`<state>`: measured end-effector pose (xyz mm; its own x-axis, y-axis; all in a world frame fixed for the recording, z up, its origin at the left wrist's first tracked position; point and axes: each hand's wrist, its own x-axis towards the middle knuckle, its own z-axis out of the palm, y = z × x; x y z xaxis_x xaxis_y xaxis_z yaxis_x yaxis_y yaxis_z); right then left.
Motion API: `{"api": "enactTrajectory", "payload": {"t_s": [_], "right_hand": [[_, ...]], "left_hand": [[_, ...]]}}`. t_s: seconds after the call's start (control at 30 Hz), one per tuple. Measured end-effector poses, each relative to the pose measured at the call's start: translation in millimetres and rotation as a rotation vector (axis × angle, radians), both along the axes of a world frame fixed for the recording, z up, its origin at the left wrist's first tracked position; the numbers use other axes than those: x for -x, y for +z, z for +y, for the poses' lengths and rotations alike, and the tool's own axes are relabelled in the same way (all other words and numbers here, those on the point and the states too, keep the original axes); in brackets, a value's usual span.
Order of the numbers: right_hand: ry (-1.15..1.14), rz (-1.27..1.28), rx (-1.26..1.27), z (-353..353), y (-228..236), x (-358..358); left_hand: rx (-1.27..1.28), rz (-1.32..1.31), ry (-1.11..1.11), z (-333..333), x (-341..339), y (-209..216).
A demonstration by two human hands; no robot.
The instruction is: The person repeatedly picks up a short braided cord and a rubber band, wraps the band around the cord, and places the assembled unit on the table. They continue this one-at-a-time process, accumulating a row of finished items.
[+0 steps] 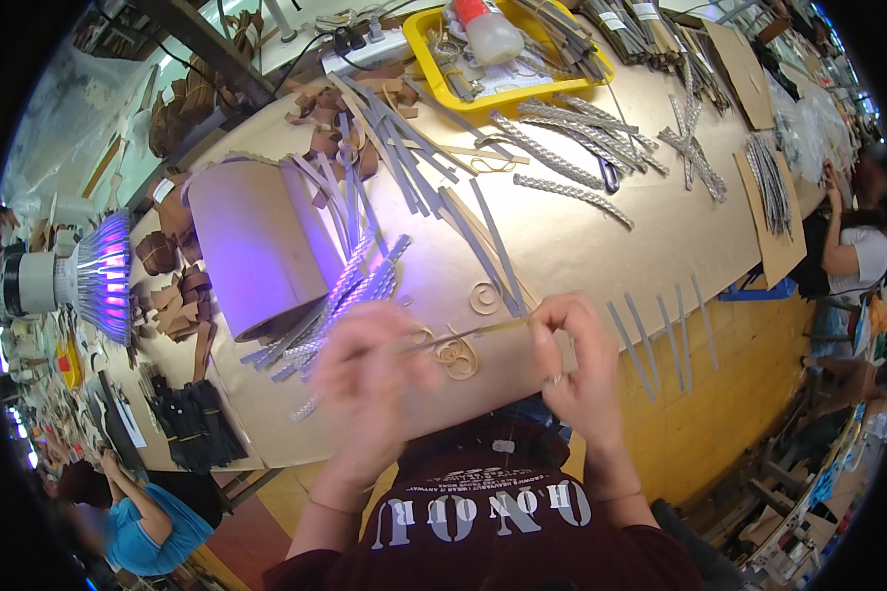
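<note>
A thin, narrow strip (478, 333) is stretched between my two hands above the near edge of the table. My right hand (577, 360) pinches one end between thumb and fingers. At the other end, my left hand (370, 364) is closed on the strip, but motion blurs its fingers, so their exact grip is hidden. Thin tan curls of trimming (455, 357) lie on the table just below the strip, and another curl (484, 297) sits a little farther off. Silver braided straps (360, 281) lie on the table beyond my left hand.
A large brown paper-covered roll (261, 241) stands left. Grey strips (399, 143) and more braided straps (591, 138) lie farther back, near a yellow tray (434, 74) holding a bottle. Several grey strips (665, 340) hang over the right edge. A lamp (99, 281) stands far left; other people sit at both sides.
</note>
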<state>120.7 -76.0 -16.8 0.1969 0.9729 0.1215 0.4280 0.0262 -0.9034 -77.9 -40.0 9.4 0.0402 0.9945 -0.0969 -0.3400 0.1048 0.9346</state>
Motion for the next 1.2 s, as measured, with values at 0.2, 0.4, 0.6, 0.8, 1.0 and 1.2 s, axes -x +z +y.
{"api": "enactTrajectory", "payload": {"t_s": [0.2, 0.4, 0.6, 0.8, 1.0, 1.2], "right_hand": [[-0.102, -0.366, 0.287, -4, -61, -8], [0.190, -0.514, -0.131, -10, -65, 41], [0.207, -0.527, -0.339, -19, -40, 46], [-0.122, -0.447, -0.693, -38, -5, -5], [0.061, -0.181, 0.137, -43, 9, -49], [-0.517, -0.270, 0.449, -64, -14, -102]], "left_hand": [[-0.973, -0.057, 0.651, -9, 74, 51], [-1.032, -0.210, 0.402, -18, 31, 35], [-0.723, 0.485, -0.155, 0, -14, -38], [-0.621, 0.553, -0.255, -6, -24, -43], [-0.835, 0.629, -0.566, 2, -41, -31], [-0.356, 0.668, -0.369, 0, -64, -44]]}}
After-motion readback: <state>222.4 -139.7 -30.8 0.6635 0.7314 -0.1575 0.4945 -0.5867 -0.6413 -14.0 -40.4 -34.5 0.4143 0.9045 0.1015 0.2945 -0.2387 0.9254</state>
